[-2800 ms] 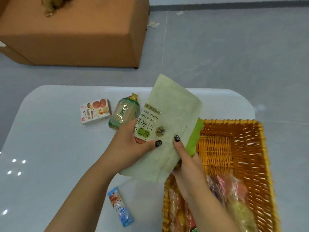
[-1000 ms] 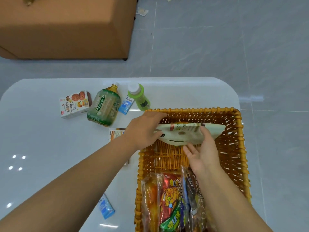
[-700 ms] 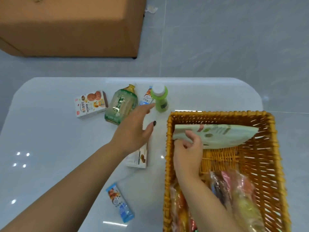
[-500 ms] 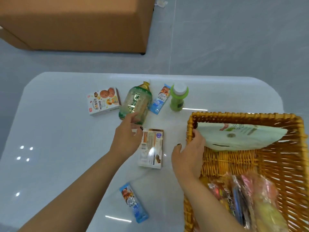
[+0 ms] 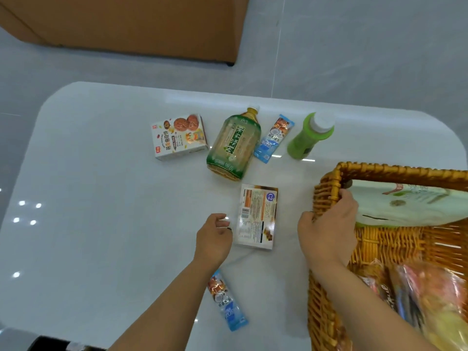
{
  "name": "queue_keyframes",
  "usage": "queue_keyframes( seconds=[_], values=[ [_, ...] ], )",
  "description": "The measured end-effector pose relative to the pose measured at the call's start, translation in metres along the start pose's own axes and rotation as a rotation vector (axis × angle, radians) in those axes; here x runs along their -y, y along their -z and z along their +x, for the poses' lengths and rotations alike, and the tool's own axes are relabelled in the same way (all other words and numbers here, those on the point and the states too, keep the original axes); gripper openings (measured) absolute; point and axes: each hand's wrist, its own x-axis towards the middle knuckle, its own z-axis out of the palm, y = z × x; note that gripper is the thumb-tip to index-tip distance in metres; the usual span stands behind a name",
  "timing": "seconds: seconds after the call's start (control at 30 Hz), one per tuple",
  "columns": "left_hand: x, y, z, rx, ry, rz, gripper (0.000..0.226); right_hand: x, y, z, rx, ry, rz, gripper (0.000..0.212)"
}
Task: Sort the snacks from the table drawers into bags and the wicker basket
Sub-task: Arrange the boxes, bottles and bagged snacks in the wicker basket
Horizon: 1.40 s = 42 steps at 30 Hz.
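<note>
The wicker basket [image 5: 329, 312] stands at the right of the white table [image 5: 101, 224]. My right hand [image 5: 326, 231] grips its left rim near the far corner, fingers over the edge. A pale green pouch [image 5: 405, 206] lies across the basket's far end, free of both hands. Several colourful snack packets [image 5: 417, 295] fill the near end. My left hand [image 5: 215, 236] hovers with loosely curled fingers at the left edge of a white-and-brown snack box [image 5: 257, 216] and holds nothing.
Along the table's far side lie a cookie box [image 5: 178, 136], a green tea bottle [image 5: 234, 145] on its side, a blue snack bar [image 5: 274, 138] and an upright green bottle [image 5: 310, 136]. Another blue bar [image 5: 226, 300] lies by my left forearm. A brown ottoman [image 5: 126, 24] stands beyond the table.
Both hands lowered the pale green pouch into the basket and let go. My right hand shifted to the basket's left rim. My left hand reached toward the tea bottle, then drew back beside the snack box.
</note>
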Motion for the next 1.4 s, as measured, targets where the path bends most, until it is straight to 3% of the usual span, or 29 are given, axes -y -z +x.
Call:
queue_keyframes(
  seconds=[0.23,0.4,0.47,0.53,0.67,0.77,1.0,1.17,1.4],
  values=[
    [0.065,0.006,-0.024,-0.071,0.03,0.069,0.037,-0.003,0.002,0.001,0.019,-0.001,0.072,0.067],
    [0.079,-0.001,-0.034,-0.064,0.434,0.166,0.083,-0.01,0.004,-0.003,0.013,0.066,0.144,0.069],
    [0.08,-0.01,-0.037,-0.052,0.474,0.159,0.091,-0.01,0.004,-0.004,0.005,0.085,0.158,0.073],
    [0.084,-0.021,-0.038,-0.069,0.407,0.114,0.083,-0.01,0.005,-0.004,0.001,0.095,0.17,0.075],
    [0.086,-0.027,-0.038,-0.041,0.232,0.177,0.036,-0.011,0.006,-0.004,0.011,0.111,0.197,0.075],
    [0.074,-0.022,-0.037,0.014,0.19,0.141,0.03,-0.014,0.006,-0.004,0.025,0.123,0.216,0.075],
    [-0.007,0.067,-0.044,0.152,0.101,-0.25,0.01,-0.02,0.008,0.001,0.087,0.074,0.308,0.066],
    [-0.055,0.092,-0.047,0.163,0.011,-0.42,0.006,-0.017,0.01,-0.005,0.018,0.14,0.45,0.05],
    [-0.082,0.022,-0.059,0.283,0.105,-0.754,0.023,-0.019,0.009,-0.004,0.033,0.202,0.506,0.06]
  ],
)
